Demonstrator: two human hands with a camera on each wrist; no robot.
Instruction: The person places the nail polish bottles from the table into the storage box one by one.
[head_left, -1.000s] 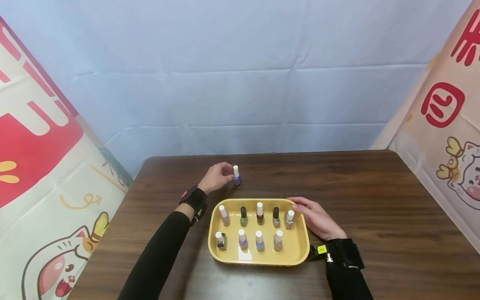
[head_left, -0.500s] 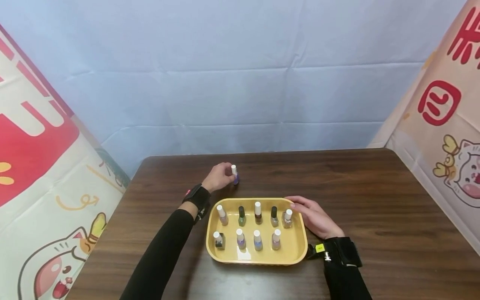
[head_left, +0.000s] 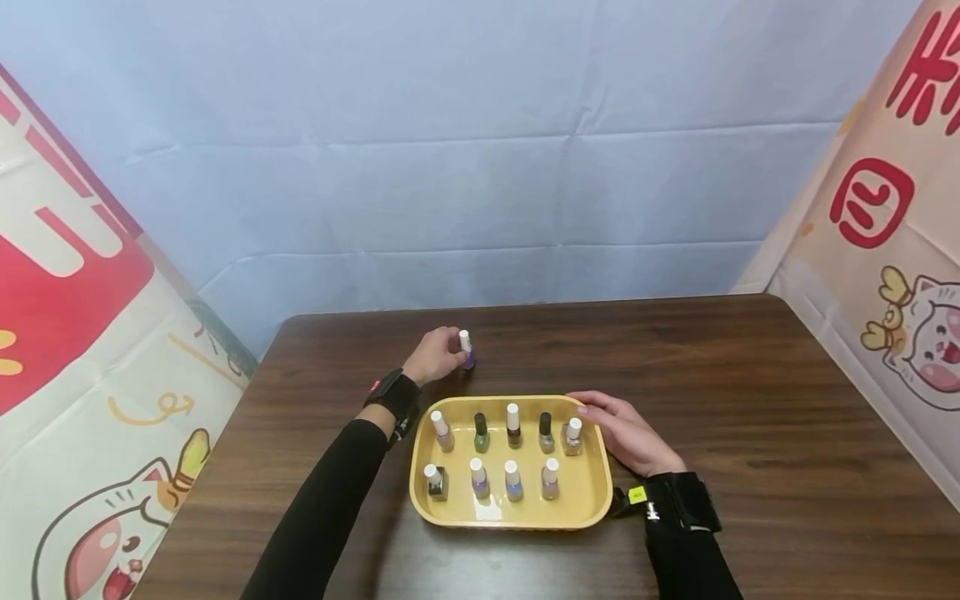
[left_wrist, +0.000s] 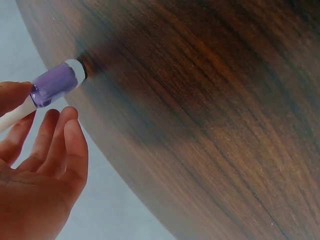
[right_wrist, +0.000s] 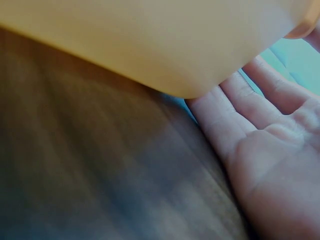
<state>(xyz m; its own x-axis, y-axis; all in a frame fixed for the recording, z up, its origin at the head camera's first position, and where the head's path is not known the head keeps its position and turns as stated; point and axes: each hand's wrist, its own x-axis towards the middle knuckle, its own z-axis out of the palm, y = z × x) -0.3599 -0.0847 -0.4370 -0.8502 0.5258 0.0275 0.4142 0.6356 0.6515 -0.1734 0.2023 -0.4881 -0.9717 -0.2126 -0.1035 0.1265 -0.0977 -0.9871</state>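
Note:
My left hand (head_left: 435, 356) pinches a purple nail polish bottle (head_left: 468, 357) with a white cap, behind the yellow tray (head_left: 498, 515). Up close in the left wrist view, the thumb lies across the bottle's shoulder, and the bottle's base (left_wrist: 77, 72) is at or very near the table; contact is unclear. The other fingers are loosely bent below it. At the tray's back right corner, my right hand (head_left: 626, 432) holds the rim, thumb over the edge and fingers along the outer wall (right_wrist: 150, 40). Part of those fingers is hidden behind the tray in the right wrist view.
Two rows of nail polish bottles stand in the tray, among them a green bottle (head_left: 482, 437) with a black cap and a blue-purple bottle (head_left: 513, 487). The brown wooden table (head_left: 750, 400) ends at a pale blue cloth (head_left: 450, 167).
The left fingers have closed in on the purple bottle, which stays at nearly the same spot. The whole view shifts slightly; the right hand and tray keep their positions relative to each other.

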